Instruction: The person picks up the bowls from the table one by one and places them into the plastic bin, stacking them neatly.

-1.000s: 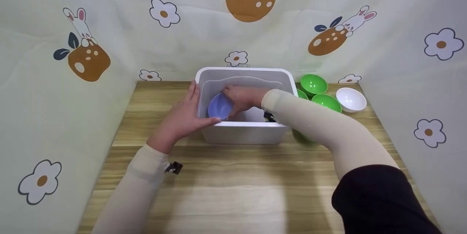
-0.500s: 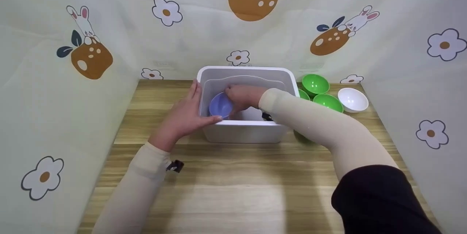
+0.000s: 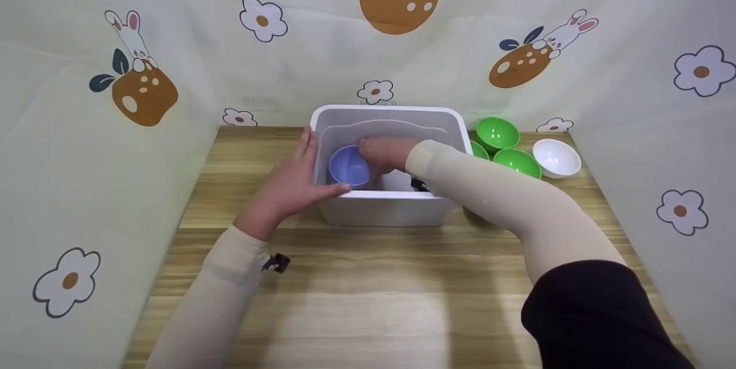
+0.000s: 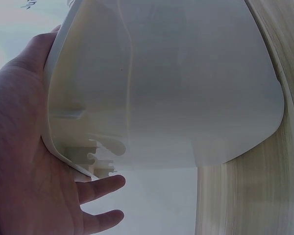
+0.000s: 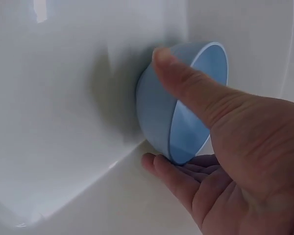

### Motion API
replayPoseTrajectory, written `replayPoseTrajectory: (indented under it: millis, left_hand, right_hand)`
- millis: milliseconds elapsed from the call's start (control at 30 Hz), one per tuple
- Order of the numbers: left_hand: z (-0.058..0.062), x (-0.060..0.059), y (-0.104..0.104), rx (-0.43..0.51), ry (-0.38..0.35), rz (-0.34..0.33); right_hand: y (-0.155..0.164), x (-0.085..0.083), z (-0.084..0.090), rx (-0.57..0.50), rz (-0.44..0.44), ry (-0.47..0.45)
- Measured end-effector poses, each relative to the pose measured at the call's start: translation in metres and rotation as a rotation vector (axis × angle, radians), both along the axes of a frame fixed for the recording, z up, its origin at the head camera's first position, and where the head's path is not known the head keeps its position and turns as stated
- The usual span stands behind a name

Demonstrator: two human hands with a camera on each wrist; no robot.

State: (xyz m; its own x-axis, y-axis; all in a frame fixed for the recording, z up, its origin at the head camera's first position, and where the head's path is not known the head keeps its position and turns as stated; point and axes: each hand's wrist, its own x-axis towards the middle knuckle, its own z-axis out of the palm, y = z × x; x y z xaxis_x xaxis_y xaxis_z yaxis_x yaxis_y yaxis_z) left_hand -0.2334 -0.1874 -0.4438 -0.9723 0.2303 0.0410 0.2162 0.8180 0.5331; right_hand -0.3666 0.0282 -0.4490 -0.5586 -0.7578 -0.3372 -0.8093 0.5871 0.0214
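Observation:
A blue bowl sits inside the white plastic bin, at its left end. My right hand reaches into the bin and holds the bowl by its side. In the right wrist view, the thumb lies across the blue bowl's outer wall while the fingers meet its rim from the opposite side. Outside the bin, my left hand rests against the left front corner. Its thumb lies along the front rim, and its fingers are spread along the left wall.
Right of the bin, several green bowls stand on the wooden table, one partly hidden under the right forearm. A white bowl is at the far right. Patterned cloth walls the table at the back and sides.
The blue bowl has levelled out from a tilted pose, and the right hand has shifted slightly to the right. My left hand has stayed on the bin's corner.

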Motion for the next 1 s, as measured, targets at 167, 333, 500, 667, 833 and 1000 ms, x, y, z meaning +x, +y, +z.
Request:
replayPoseTrajectory:
  millis: [167,333,500,667,833,1000]
  left_hand:
    - [0.0,-0.001,0.001,0.0,0.002,0.003]
    - [0.0,0.0,0.001,0.005,0.005,-0.002]
    - [0.0,0.0,0.0,0.023,-0.002,-0.01]
    - [0.0,0.0,0.0,0.025,-0.002,-0.008]
    - [-0.001,0.0,0.0,0.03,-0.002,-0.003]
    - [-0.001,0.0,0.0,0.035,0.0,-0.004]
  right_hand:
    - [0.002,-0.002,0.001,-0.012,0.031,0.031]
    - [0.005,-0.005,0.003,-0.014,0.03,0.034]
    - [0.008,-0.008,0.01,-0.019,0.018,-0.018]
    - [0.016,-0.008,0.022,-0.089,-0.009,-0.104]
    - [0.028,-0.004,0.039,-0.161,-0.058,-0.176]
    - [0.044,-0.003,0.059,-0.209,-0.086,-0.203]
